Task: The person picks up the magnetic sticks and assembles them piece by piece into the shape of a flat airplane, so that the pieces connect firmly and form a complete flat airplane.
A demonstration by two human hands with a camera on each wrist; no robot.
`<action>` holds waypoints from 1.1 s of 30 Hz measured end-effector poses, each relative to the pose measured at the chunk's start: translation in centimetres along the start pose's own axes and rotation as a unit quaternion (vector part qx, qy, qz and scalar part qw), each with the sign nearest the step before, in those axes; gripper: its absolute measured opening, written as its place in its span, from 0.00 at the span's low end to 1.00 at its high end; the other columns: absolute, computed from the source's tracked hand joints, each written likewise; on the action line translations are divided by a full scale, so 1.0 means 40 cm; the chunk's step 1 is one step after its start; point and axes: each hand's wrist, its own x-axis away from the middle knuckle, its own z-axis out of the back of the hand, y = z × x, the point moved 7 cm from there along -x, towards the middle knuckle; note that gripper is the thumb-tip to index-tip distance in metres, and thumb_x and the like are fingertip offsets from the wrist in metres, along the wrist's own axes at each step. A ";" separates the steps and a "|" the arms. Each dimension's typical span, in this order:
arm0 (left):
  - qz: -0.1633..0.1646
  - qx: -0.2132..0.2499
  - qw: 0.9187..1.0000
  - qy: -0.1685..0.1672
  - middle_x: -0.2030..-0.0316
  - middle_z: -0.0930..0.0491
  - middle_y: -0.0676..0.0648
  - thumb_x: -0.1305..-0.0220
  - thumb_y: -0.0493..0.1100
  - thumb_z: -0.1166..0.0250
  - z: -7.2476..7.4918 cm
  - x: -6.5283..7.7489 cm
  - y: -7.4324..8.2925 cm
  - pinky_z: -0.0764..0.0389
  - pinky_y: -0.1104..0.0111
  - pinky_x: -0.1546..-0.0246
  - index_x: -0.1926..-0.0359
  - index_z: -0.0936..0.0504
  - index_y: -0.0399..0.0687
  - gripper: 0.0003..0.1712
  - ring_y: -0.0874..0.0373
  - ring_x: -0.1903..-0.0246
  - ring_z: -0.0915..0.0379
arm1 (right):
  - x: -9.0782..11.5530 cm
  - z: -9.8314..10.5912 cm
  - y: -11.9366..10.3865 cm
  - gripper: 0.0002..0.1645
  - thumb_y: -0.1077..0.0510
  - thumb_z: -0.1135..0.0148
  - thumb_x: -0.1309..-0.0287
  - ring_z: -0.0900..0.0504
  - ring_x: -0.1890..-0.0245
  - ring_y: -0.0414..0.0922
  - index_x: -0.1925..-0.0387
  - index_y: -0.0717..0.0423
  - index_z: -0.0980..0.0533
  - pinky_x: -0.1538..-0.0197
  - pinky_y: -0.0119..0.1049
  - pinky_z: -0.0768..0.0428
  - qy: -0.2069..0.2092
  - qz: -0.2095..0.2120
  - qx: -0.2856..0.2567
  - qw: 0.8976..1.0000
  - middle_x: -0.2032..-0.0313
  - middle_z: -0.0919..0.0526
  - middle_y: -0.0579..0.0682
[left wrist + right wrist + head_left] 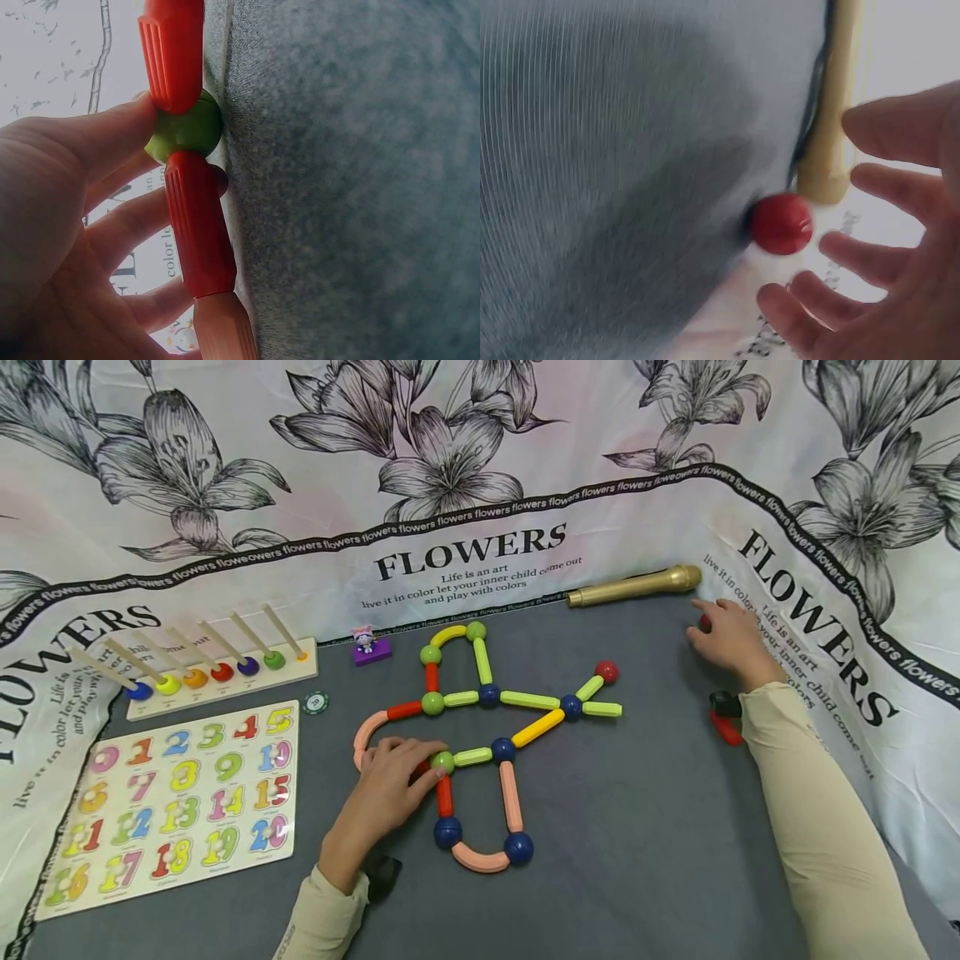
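A figure of coloured rods and balls lies flat on the grey cloth. My left hand (386, 793) is at its left side, pinching a light green ball (444, 762) that joins two red rods. Seen from the left wrist, the thumb presses on that ball and fingers pass behind the lower red rod (199, 225); a peach curved rod (223, 330) continues from it. Over at the far right, my right hand (731, 639) reaches with loose, spread fingers toward a loose red ball (781, 223). The right wrist view shows a gap between the fingertips and this ball.
A gold microphone (637, 587) lies along the back, close to the right hand. A red piece (726, 728) shows beside the right wrist. On the left are a number board (180, 802), a peg stand (225, 681), a round chip (316, 702) and a figurine on a purple block (371, 650).
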 end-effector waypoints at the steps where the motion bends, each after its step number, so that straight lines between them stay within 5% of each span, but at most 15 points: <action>1: -0.001 0.000 1.000 0.001 0.43 0.14 0.46 0.24 0.49 0.31 -0.001 -0.001 0.001 0.39 0.35 0.36 0.36 0.15 0.50 0.20 0.34 0.37 0.31 | 0.001 0.001 0.009 0.30 0.61 0.44 0.28 0.37 0.35 0.81 0.33 0.79 0.33 0.35 0.75 0.43 -0.004 0.003 0.004 1.000 0.39 0.33 0.85; 7: 0.000 0.005 1.000 -0.001 0.43 0.14 0.46 0.23 0.49 0.32 -0.003 0.000 0.002 0.39 0.35 0.35 0.36 0.15 0.50 0.20 0.34 0.37 0.31 | 0.022 -0.004 0.026 0.23 0.66 0.43 0.34 0.26 0.52 0.74 0.45 0.84 0.28 0.45 0.68 0.31 -0.030 0.004 -0.002 1.000 0.54 0.23 0.81; 11: 0.000 0.008 1.000 0.004 0.43 0.14 0.46 0.23 0.48 0.32 0.001 0.000 0.002 0.40 0.35 0.35 0.36 0.15 0.50 0.20 0.34 0.37 0.32 | 0.041 -0.010 0.003 0.21 0.67 0.41 0.32 0.24 0.56 0.70 0.45 0.83 0.27 0.49 0.66 0.28 -0.050 0.004 -0.012 0.999 0.56 0.21 0.79; 21: -0.005 -0.003 1.000 -0.002 0.43 0.15 0.45 0.23 0.49 0.32 0.005 -0.003 0.003 0.40 0.33 0.35 0.35 0.15 0.50 0.20 0.32 0.35 0.32 | 0.135 -0.027 -0.115 0.20 0.64 0.30 0.32 0.16 0.54 0.65 0.45 0.73 0.22 0.52 0.57 0.23 -0.023 0.042 -0.079 0.996 0.56 0.16 0.71; 29: 0.001 -0.007 1.000 -0.005 0.42 0.15 0.44 0.23 0.49 0.32 0.001 -0.007 0.002 0.40 0.33 0.35 0.35 0.15 0.49 0.21 0.32 0.36 0.32 | 0.241 -0.061 -0.215 0.20 0.59 0.27 0.30 0.14 0.51 0.55 0.42 0.65 0.19 0.55 0.29 0.22 -0.070 0.053 -0.166 0.982 0.53 0.12 0.58; 33: 0.007 -0.009 1.000 -0.004 0.42 0.14 0.44 0.23 0.49 0.32 0.000 -0.006 0.003 0.40 0.33 0.34 0.35 0.15 0.49 0.21 0.32 0.35 0.32 | 0.263 -0.080 -0.244 0.21 0.56 0.28 0.29 0.14 0.51 0.50 0.40 0.62 0.18 0.53 0.30 0.20 -0.102 0.059 -0.188 0.975 0.53 0.12 0.52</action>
